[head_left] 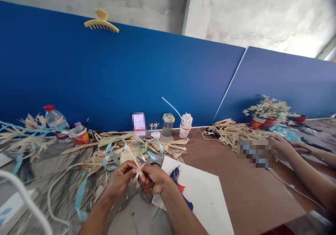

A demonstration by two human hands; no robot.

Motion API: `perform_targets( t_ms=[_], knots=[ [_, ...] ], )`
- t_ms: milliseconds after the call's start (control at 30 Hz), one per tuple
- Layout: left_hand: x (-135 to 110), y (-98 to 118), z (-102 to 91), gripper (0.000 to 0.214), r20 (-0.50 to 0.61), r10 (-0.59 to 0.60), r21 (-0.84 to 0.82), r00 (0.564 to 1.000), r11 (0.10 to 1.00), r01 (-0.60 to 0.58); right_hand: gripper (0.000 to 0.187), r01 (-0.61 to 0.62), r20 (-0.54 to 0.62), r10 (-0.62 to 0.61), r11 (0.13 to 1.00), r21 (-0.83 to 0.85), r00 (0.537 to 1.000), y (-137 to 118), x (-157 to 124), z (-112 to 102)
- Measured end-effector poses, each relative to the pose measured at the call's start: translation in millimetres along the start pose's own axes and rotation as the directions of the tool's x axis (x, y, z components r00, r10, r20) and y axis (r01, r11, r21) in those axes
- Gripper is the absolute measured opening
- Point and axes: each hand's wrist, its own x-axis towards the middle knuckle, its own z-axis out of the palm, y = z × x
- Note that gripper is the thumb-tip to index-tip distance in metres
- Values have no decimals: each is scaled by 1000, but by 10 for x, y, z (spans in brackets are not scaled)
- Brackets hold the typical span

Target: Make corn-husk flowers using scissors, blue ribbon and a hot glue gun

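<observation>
Pinched between the fingers of both hands is a small corn husk flower [139,172] on a thin pale stem that leans up to the left. My left hand [125,173] closes on it from the left, thumb and fingertips together. My right hand [153,178] grips it from the right with curled fingers. Just beyond them lie scissors [143,159], partly hidden by the right hand. Beside my right wrist a blue glue gun [175,174] with an orange trigger rests on a white sheet [207,193].
Dried husks [168,145] and blue ribbon [82,193] cover the left side. Behind stand a bottle [56,119], a red cup [82,137], a phone [139,124], a jar [167,125] and a paper cup [185,131]. A white cable [51,193] loops at left. Another person's hands [285,147] work at right.
</observation>
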Motion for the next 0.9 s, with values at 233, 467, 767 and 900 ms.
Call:
perform_targets(
  t_ms=[233, 467, 767, 900],
  knots=[
    [-22, 43, 26, 24, 186, 28, -28, 982, 999, -23, 45, 42, -5, -42, 997, 67, 999, -11, -69, 57],
    [-6, -4, -64, 24, 117, 18, -56, 993, 998, -11, 44, 80, 40, -86, 988, 130, 995, -61, -114, -96],
    [64, 29, -183, 25, -71, -31, -209, 997, 978, 15, 63, 270, -298, -212, 948, 169, 931, -86, -49, -241],
    [79, -16, -155, 23, -53, -13, -185, 999, 983, 3, 59, 274, -296, -271, 961, -33, 916, 27, 80, -31]
  ],
)
